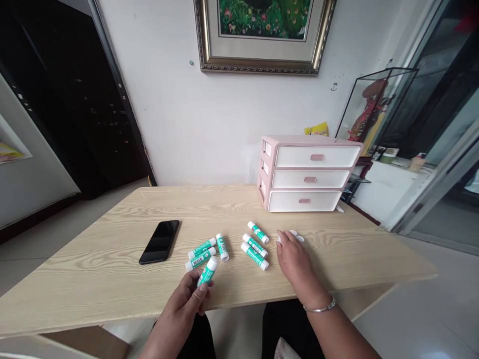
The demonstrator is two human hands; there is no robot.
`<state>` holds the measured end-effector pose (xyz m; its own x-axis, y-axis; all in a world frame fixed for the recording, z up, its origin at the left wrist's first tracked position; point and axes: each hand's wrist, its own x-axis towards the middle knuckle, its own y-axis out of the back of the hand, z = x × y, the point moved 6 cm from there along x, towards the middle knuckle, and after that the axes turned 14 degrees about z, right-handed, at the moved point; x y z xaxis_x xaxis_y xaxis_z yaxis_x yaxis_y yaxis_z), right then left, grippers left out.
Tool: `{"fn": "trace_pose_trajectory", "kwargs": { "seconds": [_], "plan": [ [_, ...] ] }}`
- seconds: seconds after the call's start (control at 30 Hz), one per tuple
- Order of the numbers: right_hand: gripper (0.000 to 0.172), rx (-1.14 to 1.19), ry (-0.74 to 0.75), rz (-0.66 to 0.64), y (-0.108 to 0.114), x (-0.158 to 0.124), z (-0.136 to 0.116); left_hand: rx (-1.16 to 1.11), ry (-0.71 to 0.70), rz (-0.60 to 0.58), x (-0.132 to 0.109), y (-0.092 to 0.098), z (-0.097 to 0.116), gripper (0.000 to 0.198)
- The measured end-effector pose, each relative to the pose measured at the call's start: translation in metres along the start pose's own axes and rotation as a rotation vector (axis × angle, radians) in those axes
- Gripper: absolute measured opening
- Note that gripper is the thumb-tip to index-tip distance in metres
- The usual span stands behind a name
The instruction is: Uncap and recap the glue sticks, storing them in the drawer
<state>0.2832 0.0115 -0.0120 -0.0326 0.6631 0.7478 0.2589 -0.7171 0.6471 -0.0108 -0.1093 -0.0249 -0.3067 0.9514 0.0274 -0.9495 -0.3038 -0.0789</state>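
My left hand (186, 298) is closed around a green-and-white glue stick (207, 273), its white end tilted up, near the table's front edge. Just beyond lie two glue sticks (201, 256) side by side, with another glue stick (222, 248) close to their right. Three more glue sticks (255, 248) rest left of my right hand (294, 257). That hand is palm down at the table, thumb and fingers closing at a small white piece, mostly hidden. Small white round pieces (300, 239) show beyond its fingers.
A black phone (160, 242) lies left of the glue sticks on the wooden table (112, 279). At the back right stands a pink-and-white drawer unit (309, 174), a yellow packet (317, 129) behind its top. A framed picture (262, 62) hangs on the wall.
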Motion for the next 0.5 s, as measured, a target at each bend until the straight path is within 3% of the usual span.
{"fn": "trace_pose_trajectory", "kwargs": {
  "seconds": [0.1,0.27,0.4,0.5],
  "plan": [
    [0.034,-0.006,0.014,-0.031,-0.009,-0.003,0.004,-0.217,0.169,-0.146,-0.010,-0.017,-0.006,0.038],
    [0.033,0.132,-0.105,0.022,-0.001,-0.003,0.010,-0.347,0.258,-0.204,-0.016,-0.030,-0.016,0.036],
    [0.038,0.562,-0.393,0.065,0.028,-0.001,-0.008,-0.285,0.207,-0.252,-0.019,-0.037,-0.012,0.032],
    [0.042,0.977,-0.489,-0.018,0.050,-0.006,-0.046,-0.198,0.141,-0.302,-0.023,-0.043,-0.002,0.033]
  ]
}}
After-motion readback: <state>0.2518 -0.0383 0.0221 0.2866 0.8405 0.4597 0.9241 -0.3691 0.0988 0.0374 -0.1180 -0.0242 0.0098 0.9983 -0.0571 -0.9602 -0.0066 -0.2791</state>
